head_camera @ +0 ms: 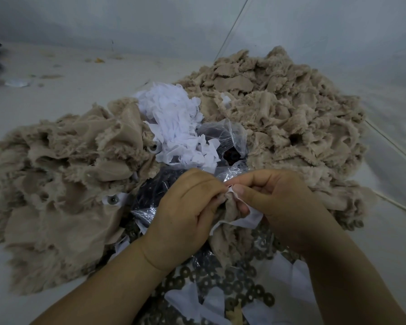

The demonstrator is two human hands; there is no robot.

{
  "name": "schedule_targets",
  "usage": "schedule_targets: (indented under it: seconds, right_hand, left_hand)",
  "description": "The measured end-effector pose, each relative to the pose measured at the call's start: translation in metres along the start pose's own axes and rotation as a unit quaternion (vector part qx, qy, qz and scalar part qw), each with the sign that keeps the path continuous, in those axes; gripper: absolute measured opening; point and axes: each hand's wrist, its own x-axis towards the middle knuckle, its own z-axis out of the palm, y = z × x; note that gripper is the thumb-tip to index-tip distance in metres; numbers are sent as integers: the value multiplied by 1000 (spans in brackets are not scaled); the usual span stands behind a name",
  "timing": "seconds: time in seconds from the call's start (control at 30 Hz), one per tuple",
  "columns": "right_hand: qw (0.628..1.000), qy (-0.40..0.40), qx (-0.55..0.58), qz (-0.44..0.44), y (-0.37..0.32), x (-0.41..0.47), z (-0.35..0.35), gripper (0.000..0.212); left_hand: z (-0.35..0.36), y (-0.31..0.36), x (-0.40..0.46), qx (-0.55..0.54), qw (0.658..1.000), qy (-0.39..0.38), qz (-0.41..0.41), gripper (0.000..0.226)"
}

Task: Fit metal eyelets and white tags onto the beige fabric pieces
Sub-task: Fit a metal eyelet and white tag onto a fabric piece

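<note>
My left hand [185, 207] and my right hand [277, 202] meet at the centre, both pinching one beige fabric piece [230, 214] with a white tag [253, 218] laid against it. The fingertips hide the spot where they press, so no eyelet shows there. Loose ring-shaped metal eyelets [234, 285] lie in a heap below my hands. A bundle of white tags [174, 123] sits just beyond them. One finished beige piece with an eyelet and tag [113, 200] lies to the left.
Big heaps of beige fabric pieces flank the work, one at the left [56, 184] and one at the back right [279, 109]. A clear plastic bag of dark parts [230, 146] lies between them. Pale floor [56, 90] stretches to the far left; a wall [150, 19] stands behind.
</note>
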Motion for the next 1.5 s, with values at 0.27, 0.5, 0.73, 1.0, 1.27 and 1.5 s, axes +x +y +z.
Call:
schedule_targets:
  seconds: [0.27,0.5,0.73,1.0,1.27,1.5]
  right_hand:
    - [987,-47,144,46,8,4,-7,20]
    - [963,-49,241,114,7,6,4,24]
    - [956,-4,234,177,1,7,11,21]
    - [985,36,118,121,0,4,7,28]
    - [996,49,31,63,1,3,8,32]
    - [995,69,4,68,1,3,10,19]
  left_hand:
    - [-1,2,3,-37,999,28,-9,16]
    - [0,2,1,-38,998,49,7,12]
    - [3,2,1,-35,998,50,33,20]
    - [2,-3,3,-68,997,-8,39,33]
    - [4,-2,2,-30,999,25,22,17]
    - [8,-5,2,-16,1000,-15,12,16]
